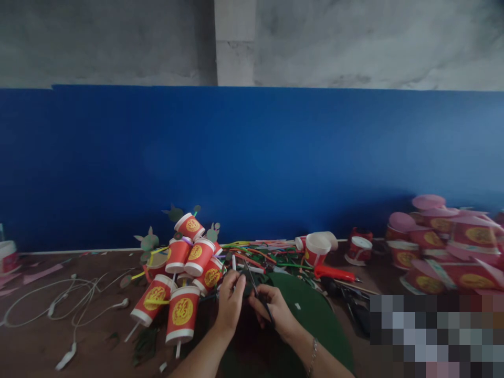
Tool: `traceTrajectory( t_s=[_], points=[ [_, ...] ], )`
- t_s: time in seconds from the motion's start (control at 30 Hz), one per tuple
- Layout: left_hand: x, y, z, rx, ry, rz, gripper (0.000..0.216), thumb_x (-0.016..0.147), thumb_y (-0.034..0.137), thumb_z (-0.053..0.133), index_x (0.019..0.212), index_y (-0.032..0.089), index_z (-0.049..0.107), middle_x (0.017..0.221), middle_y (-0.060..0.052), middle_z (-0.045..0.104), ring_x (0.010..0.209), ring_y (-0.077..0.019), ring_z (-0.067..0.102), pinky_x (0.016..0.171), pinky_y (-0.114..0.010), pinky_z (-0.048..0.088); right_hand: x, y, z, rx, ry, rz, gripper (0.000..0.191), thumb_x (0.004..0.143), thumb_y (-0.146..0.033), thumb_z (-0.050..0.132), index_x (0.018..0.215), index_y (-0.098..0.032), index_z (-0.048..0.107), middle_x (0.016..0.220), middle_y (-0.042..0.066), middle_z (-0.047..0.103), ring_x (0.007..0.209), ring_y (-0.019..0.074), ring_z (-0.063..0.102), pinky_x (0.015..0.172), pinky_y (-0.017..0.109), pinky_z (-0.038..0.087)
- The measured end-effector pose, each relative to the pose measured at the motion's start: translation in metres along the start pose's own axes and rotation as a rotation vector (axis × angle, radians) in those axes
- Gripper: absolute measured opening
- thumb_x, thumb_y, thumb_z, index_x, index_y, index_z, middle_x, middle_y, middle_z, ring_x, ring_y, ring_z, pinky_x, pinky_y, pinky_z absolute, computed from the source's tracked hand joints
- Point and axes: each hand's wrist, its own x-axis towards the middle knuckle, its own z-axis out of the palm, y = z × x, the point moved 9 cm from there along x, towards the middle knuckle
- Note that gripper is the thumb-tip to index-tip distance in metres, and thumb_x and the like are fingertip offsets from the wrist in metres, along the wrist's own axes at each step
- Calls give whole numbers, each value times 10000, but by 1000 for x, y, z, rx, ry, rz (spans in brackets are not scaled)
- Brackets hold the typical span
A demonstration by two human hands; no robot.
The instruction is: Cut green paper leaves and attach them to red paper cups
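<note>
In the middle of the head view my right hand (277,311) is closed around dark-handled scissors (252,282), its fingers at the handles. The blades point up and away from me. My left hand (231,300) is just left of the blades, thumb and fingers pinched together. A small dark piece (247,274) shows at its fingertips beside the blades; its kind is too dim to make out. Under and right of my hands lies a large dark green sheet (321,320) with a curved edge. A stack of red paper cups (183,315) with straws lies to the left.
Behind my hands lie coloured strips (271,254). A red glue gun (334,273) and a white-rimmed cup (317,249) are to the right. Pink-topped cups (472,236) pile up farther right. White earphones (66,357) lie at left. A blue wall panel (252,163) closes the back.
</note>
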Motion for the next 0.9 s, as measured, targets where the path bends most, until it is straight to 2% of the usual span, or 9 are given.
traceTrajectory(
  t_s=[0.17,0.37,0.7,0.77,0.9],
  points=[
    [0,0,-2,2,24,-6,310,801,397,469,580,207,363,597,42,344,581,-125,356,564,-232,330,-1,0,1,6,-5,6,383,590,-480,719,642,-164,510,368,-95,437,302,43,348,300,158,305],
    [1,1,1,25,-12,7,313,799,411,465,583,210,359,604,37,352,585,-128,365,562,-231,335,0,2,2,35,-30,-6,404,577,-499,729,678,-158,539,399,-78,470,332,62,394,334,179,357],
    [0,4,-6,26,64,32,344,804,457,475,580,202,420,600,27,401,596,-136,410,577,-237,371,-1,0,1,7,-18,14,384,592,-487,719,637,-160,523,352,-90,434,290,48,342,298,167,294],
    [0,4,-7,21,76,43,308,810,442,472,626,195,481,658,6,469,646,-148,460,621,-246,394,-1,0,2,11,-18,17,381,590,-482,722,639,-158,527,349,-93,424,289,47,339,295,162,282],
    [-1,-3,-9,-25,90,-17,283,795,437,492,849,179,595,963,-79,597,859,-192,544,748,-271,419,-2,1,2,15,-24,19,375,598,-476,718,640,-158,523,360,-90,435,293,46,342,299,163,298]
  ],
)
